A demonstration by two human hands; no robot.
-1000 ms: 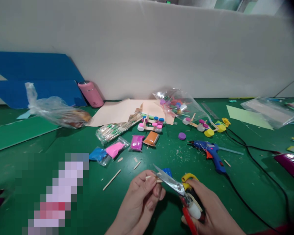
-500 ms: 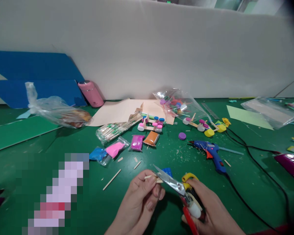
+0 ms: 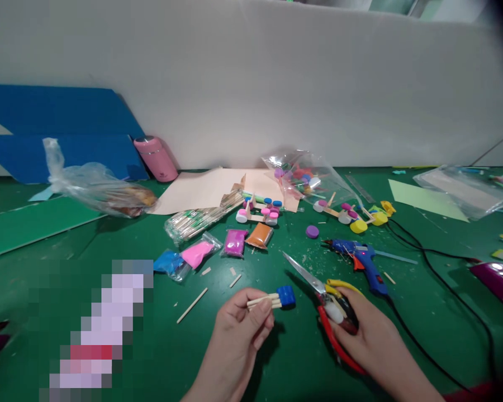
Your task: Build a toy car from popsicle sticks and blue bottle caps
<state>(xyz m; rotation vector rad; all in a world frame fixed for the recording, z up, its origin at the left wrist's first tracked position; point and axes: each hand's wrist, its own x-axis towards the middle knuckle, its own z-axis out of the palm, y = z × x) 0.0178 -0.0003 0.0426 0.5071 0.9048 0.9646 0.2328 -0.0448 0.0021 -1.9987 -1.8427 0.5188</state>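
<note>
My left hand point(image 3: 247, 324) pinches several short wooden sticks point(image 3: 263, 300) between thumb and fingers. A small blue block point(image 3: 286, 296), which looks like modelling clay, sits on their right ends. To its right, my right hand point(image 3: 364, 329) is wrapped round a pair of scissors point(image 3: 308, 272) with yellow and red handles. Their blades point up and left, apart from the sticks. Something white point(image 3: 333, 311) and a pale strip show between the handles; what they are I cannot make out.
A blue glue gun point(image 3: 362, 262) with a black cord lies at the right. Farther back are small wheeled stick models point(image 3: 257, 217), clay packets point(image 3: 235, 243), bagged sticks point(image 3: 193, 221) and a pink flask point(image 3: 157, 159). Loose stick pieces point(image 3: 191, 305) lie near my left hand.
The scissors have moved right, away from the sticks, and their handles have spread apart. The blue block, earlier partly behind the blades, is now in full view. My left hand has barely moved.
</note>
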